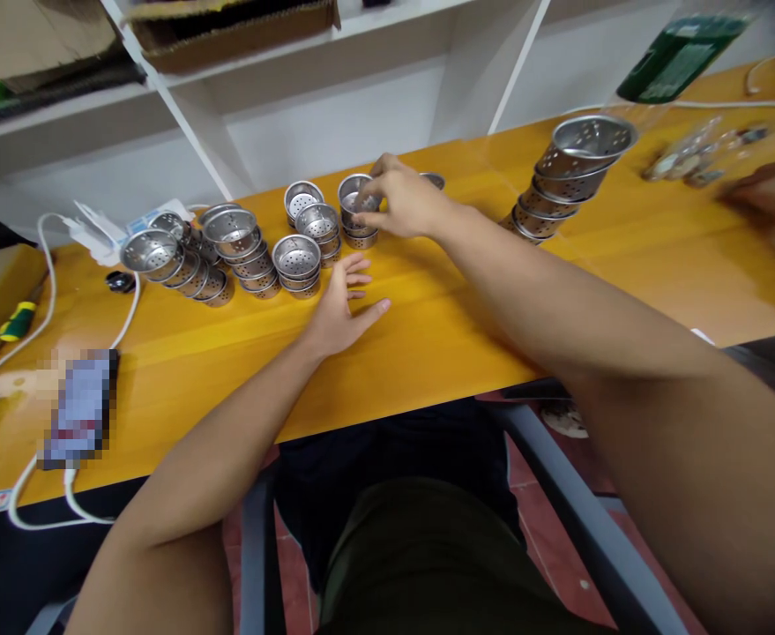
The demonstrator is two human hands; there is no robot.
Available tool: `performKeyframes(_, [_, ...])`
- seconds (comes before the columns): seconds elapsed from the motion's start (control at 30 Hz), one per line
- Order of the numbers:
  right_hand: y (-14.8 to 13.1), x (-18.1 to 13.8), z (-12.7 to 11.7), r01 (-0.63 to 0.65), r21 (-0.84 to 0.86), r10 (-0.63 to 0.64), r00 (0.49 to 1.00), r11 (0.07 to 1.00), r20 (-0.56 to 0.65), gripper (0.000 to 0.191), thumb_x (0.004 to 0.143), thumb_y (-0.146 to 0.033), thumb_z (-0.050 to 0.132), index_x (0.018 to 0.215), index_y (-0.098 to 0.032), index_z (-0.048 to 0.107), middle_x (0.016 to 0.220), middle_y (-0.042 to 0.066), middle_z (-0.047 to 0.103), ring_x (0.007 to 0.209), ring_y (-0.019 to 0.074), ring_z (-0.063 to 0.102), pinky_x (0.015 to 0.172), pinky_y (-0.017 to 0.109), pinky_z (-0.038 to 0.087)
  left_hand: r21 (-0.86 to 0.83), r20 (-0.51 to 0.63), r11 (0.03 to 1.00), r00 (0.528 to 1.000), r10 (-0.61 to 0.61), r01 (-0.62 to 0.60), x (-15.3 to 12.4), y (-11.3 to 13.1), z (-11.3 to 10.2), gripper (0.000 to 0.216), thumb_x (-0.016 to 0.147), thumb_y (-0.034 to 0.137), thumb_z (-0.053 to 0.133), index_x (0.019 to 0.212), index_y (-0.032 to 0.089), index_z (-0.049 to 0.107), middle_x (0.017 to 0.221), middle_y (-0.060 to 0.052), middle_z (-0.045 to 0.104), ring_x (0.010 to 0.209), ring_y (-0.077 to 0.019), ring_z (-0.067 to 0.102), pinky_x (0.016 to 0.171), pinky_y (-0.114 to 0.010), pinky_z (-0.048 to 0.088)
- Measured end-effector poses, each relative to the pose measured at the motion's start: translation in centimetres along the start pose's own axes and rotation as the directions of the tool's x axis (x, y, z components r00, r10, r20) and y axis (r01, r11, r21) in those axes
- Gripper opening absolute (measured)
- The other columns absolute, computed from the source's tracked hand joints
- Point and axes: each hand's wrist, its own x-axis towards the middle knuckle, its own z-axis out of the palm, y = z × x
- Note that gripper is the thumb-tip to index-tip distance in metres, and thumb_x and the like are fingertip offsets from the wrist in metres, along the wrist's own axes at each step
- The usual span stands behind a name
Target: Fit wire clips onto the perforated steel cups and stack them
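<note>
Bending over the mouth of a short stack of perforated metal cups [359, 220] in the head view, the right hand [408, 199] has its fingers partly curled at the top rim, though whether they pinch the metal or merely lie against it is not clear from here. The left hand [338, 312] is spread and holds nothing, its palm turned inward and its thumb well apart, just beside the front stack of cups [298, 261] on the desk [420, 328]. Between that front stack and the cups at the right hand stands a middle stack [318, 220], with taller, leaning stacks to the left [234, 234] and another leaning stack [562, 181] well apart on the right. Each cup looks thin-walled and should prove light and fairly stiff, unlikely to break but apt to dent or bend if squeezed hard; the smooth metal could slide a little under dry fingers, while the holes may give some purchase. The rim seems the best place to take hold, thumb outside and fingertips inside, or both sides just below the lip; nested cups might cling together, so steadying the lower ones would help
</note>
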Motion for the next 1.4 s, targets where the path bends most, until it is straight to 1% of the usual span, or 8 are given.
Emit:
performKeyframes(0.17, [2.5, 1.6, 1.9, 0.061, 0.02, -0.062, 0.998, 0.998, 0.031, 0.066, 0.09, -0.093, 0.106, 0.102, -0.029, 0.092, 0.132, 0.02, 0.08, 0.144, 0.053, 0.073, 0.137, 0.077, 0.057, 0.001, 0.012, 1.0, 1.0, 0.019, -0.019, 0.0, -0.6, 0.0, 0.091, 0.108, 0.051, 0.1, 0.179, 0.033, 0.047, 0.186, -0.023, 0.066, 0.155, -0.0357, 0.078, 0.125, -0.058, 0.071])
performKeyframes(0.33, [3.1, 2.6, 0.4, 0.111, 0.126, -0.115, 0.993, 0.986, 0.026, 0.095, 0.088, -0.119, 0.091, 0.106, -0.026, 0.09, 0.114, 0.014, 0.074, 0.127, 0.0367, 0.06, 0.134, 0.066, 0.052, 0.017, 0.01, 1.0, 1.0, 0.023, -0.023, 0.0, -0.7, 0.1, 0.09, 0.108, 0.05, 0.101, 0.181, 0.033, 0.05, 0.186, -0.023, 0.067, 0.155, -0.0358, 0.078, 0.123, -0.057, 0.071])
performKeyframes(0.43, [2.6, 2.5, -1.8, 0.161, 0.167, -0.142, 0.983, 0.973, -0.118, 0.103, 0.09, -0.13, 0.074, 0.107, -0.03, 0.091, 0.121, 0.013, 0.072, 0.126, 0.0334, 0.055, 0.134, 0.062, 0.051, 0.051, 0.004, 0.998, 0.999, 0.033, -0.034, 0.0, -0.4, 0.0, 0.089, 0.108, 0.044, 0.1, 0.18, 0.032, 0.05, 0.184, -0.024, 0.069, 0.154, -0.0363, 0.08, 0.122, -0.056, 0.072])
performKeyframes(0.57, [1.7, 1.6, -4.2, 0.153, 0.115, -0.118, 0.957, 0.981, -0.266, 0.076, 0.108, -0.107, 0.085, 0.115, -0.033, 0.094, 0.143, 0.012, 0.071, 0.13, 0.0308, 0.058, 0.137, 0.056, 0.055, 0.099, 0.028, 0.994, 0.999, 0.032, -0.034, -0.2, 0.0, -0.1, 0.083, 0.109, 0.043, 0.098, 0.176, 0.029, 0.053, 0.184, -0.025, 0.069, 0.155, -0.0375, 0.081, 0.122, -0.058, 0.074])
performKeyframes(0.8, [0.1, 0.6, -3.1, 0.082, -0.01, -0.082, 0.987, 0.997, -0.138, 0.03, 0.112, -0.046, 0.108, 0.12, -0.018, 0.099, 0.142, 0.019, 0.074, 0.131, 0.0334, 0.069, 0.134, 0.058, 0.058, 0.136, 0.053, 0.99, 0.998, 0.03, -0.037, -0.2, 0.5, -0.2, 0.078, 0.11, 0.046, 0.096, 0.174, 0.028, 0.055, 0.184, -0.024, 0.07, 0.155, -0.0374, 0.08, 0.123, -0.058, 0.074])
performKeyframes(0.93, [2.1, 1.1, -0.1, 0.084, 0.005, -0.084, 0.996, 0.996, -0.008, 0.052, 0.095, -0.071, 0.116, 0.106, -0.023, 0.096, 0.143, 0.019, 0.079, 0.121, 0.0375, 0.071, 0.13, 0.068, 0.06, 0.091, 0.065, 0.996, 0.998, 0.02, -0.026, -0.1, 0.5, -0.2, 0.076, 0.111, 0.05, 0.095, 0.172, 0.028, 0.056, 0.185, -0.023, 0.068, 0.158, -0.0368, 0.078, 0.126, -0.058, 0.072])
performKeyframes(1.17, [5.6, 2.5, 3.4, 0.102, 0.107, -0.093, 0.992, 0.989, -0.082, 0.07, 0.081, -0.1, 0.108, 0.1, -0.036, 0.09, 0.133, 0.015, 0.084, 0.134, 0.047, 0.073, 0.133, 0.074, 0.058, 0.083, 0.072, 0.996, 0.997, 0.024, -0.03, 0.0, 0.0, -0.1, 0.076, 0.111, 0.054, 0.095, 0.172, 0.029, 0.058, 0.185, -0.022, 0.068, 0.158, -0.037, 0.077, 0.126, -0.058, 0.072])
performKeyframes(1.4, [2.4, 0.4, -1.9, 0.097, 0.106, -0.081, 0.986, 0.99, -0.143, 0.077, 0.101, -0.105, 0.093, 0.116, -0.03, 0.088, 0.144, 0.019, 0.083, 0.14, 0.0409, 0.067, 0.142, 0.068, 0.051, 0.117, 0.067, 0.991, 0.996, 0.052, -0.059, -0.1, 0.3, -0.3, 0.074, 0.113, 0.053, 0.093, 0.172, 0.027, 0.057, 0.181, -0.024, 0.071, 0.157, -0.0376, 0.079, 0.125, -0.058, 0.074])
